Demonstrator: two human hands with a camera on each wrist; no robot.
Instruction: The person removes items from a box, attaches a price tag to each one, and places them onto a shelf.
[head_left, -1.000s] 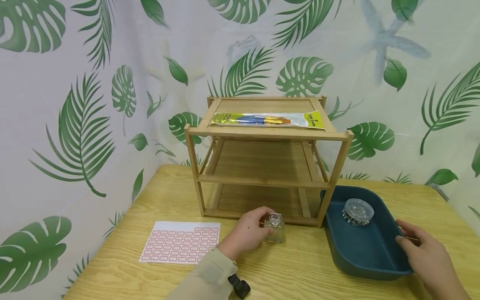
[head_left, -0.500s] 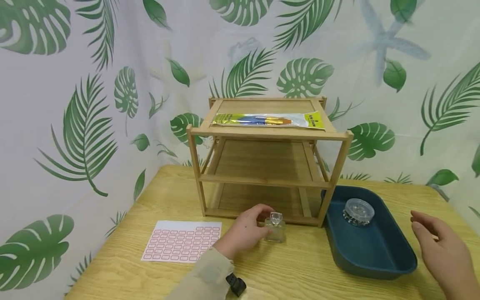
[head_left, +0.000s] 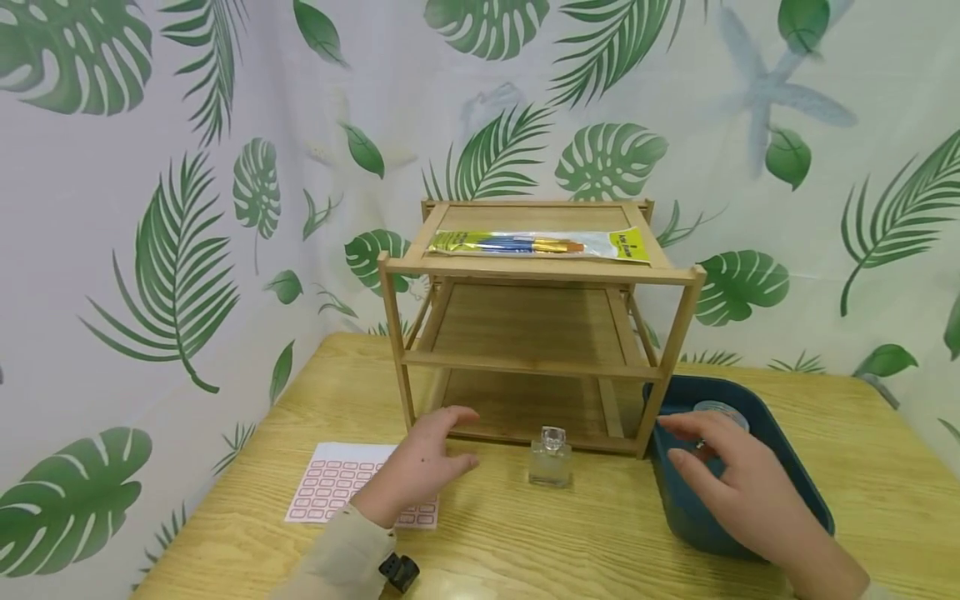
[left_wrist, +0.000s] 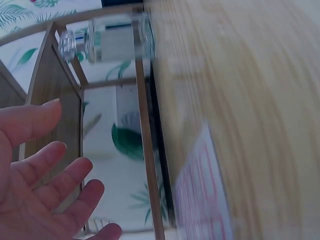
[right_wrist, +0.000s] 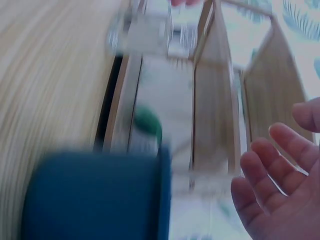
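A square clear glass bottle [head_left: 551, 465] with a faceted clear stopper stands upright on the table before the wooden rack. To its left, apart from it, my left hand [head_left: 420, 467] hovers with fingers spread and nothing held; the left wrist view shows the same loose fingers [left_wrist: 60, 180]. On the other side, my right hand [head_left: 742, 483] is over the left part of the dark blue basin [head_left: 787, 467], fingers relaxed and holding nothing. Behind that hand, a round clear container [head_left: 723, 410] in the basin is mostly hidden. The right wrist view is blurred.
The three-tier wooden rack [head_left: 540, 362] stands at the back, a packet of paintbrushes [head_left: 540, 244] on its top. A sheet of red-bordered labels [head_left: 330, 479] lies partly under my left forearm. Leaf-patterned cloth [head_left: 172, 275] hangs behind the table.
My left hand has let go of the bottle and moved left. My right hand has left the basin's right rim and swung left over the basin. The bottle stays put.
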